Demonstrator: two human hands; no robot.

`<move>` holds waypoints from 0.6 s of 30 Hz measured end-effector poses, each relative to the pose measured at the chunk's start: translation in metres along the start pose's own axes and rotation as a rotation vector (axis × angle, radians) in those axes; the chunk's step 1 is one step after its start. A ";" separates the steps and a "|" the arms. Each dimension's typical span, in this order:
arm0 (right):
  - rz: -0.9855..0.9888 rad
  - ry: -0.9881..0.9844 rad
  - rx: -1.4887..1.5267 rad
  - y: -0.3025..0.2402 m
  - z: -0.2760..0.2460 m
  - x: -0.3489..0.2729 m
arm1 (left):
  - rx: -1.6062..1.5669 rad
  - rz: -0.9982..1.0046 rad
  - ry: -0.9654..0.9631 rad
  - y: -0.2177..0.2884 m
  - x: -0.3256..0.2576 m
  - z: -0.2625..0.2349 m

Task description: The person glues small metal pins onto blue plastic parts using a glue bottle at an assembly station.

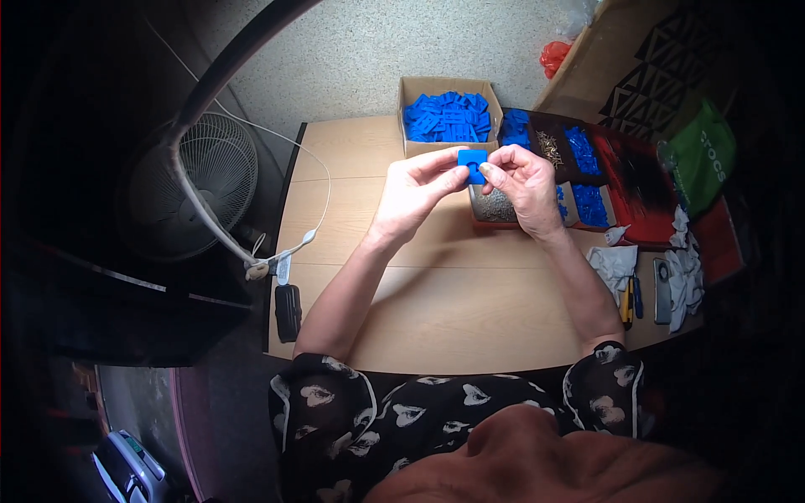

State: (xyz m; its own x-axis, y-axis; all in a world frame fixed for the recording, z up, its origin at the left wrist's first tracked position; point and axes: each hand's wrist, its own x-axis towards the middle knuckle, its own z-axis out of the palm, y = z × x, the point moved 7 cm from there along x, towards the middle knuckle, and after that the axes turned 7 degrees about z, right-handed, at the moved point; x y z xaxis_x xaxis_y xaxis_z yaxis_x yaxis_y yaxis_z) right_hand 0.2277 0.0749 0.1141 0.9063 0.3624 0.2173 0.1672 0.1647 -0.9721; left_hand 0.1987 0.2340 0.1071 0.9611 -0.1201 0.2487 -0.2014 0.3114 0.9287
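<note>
Between both hands, over the far half of the table, is a small flat blue plastic piece [472, 158] with a notch or opening in its lower part. My left hand [415, 191] pinches its left edge between thumb and fingers. On its right side my right hand [524, 184] is closed, the thumb pressed at the notch; any tiny part under that thumb is hidden. Just beyond the hands stands a cardboard box [449, 149] full of similar blue pieces [453, 117]. Partly behind my right hand sits a container of small grey metal parts [493, 205].
Trays at the right hold blue parts [581, 151] and brass-coloured pieces [549, 147]. Crumpled white tissue [616, 264], a yellow-handled tool [626, 303] and a phone [662, 289] lie at the right edge. A black case [288, 313], a cable and a fan [205, 184] are left.
</note>
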 end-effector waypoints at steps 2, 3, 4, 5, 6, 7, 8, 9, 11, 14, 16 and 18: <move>-0.003 0.006 -0.029 -0.005 0.005 -0.010 | -0.037 0.074 -0.028 0.003 -0.006 0.006; -0.062 0.013 -0.056 -0.009 0.008 -0.016 | -0.084 0.072 -0.034 0.004 -0.010 0.009; -0.121 0.021 -0.083 -0.014 0.010 -0.022 | -0.084 0.073 -0.033 0.004 -0.015 0.011; -0.170 0.022 -0.116 -0.015 0.010 -0.028 | -0.087 0.071 -0.009 0.000 -0.021 0.011; -0.168 0.022 -0.115 -0.015 0.011 -0.032 | -0.089 0.068 0.015 -0.004 -0.026 0.010; -0.185 0.041 -0.165 -0.018 0.013 -0.036 | -0.088 0.065 0.017 -0.006 -0.029 0.011; -0.197 0.063 -0.214 -0.019 0.014 -0.044 | -0.180 0.043 0.026 -0.009 -0.035 0.013; -0.232 0.042 -0.253 -0.017 0.016 -0.049 | -0.271 0.020 0.036 -0.013 -0.041 0.015; -0.210 0.046 -0.218 -0.017 0.017 -0.062 | -0.373 -0.064 0.067 -0.029 -0.050 0.014; -0.126 0.090 -0.129 -0.009 0.014 -0.078 | -0.542 -0.175 0.067 -0.046 -0.068 0.018; -0.163 0.188 -0.182 -0.016 0.009 -0.088 | -0.778 -0.203 0.029 -0.057 -0.080 0.024; -0.144 0.184 -0.215 -0.016 0.007 -0.096 | -0.872 -0.228 0.000 -0.063 -0.090 0.031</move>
State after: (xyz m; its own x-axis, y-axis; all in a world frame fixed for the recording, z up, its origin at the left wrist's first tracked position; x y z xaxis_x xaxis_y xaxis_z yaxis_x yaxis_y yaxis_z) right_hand 0.1354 0.0441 0.1092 0.9193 0.1740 0.3530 0.3588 -0.0023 -0.9334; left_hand 0.1193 0.1956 0.0346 0.9603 -0.2659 0.0840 0.2085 0.8846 0.4172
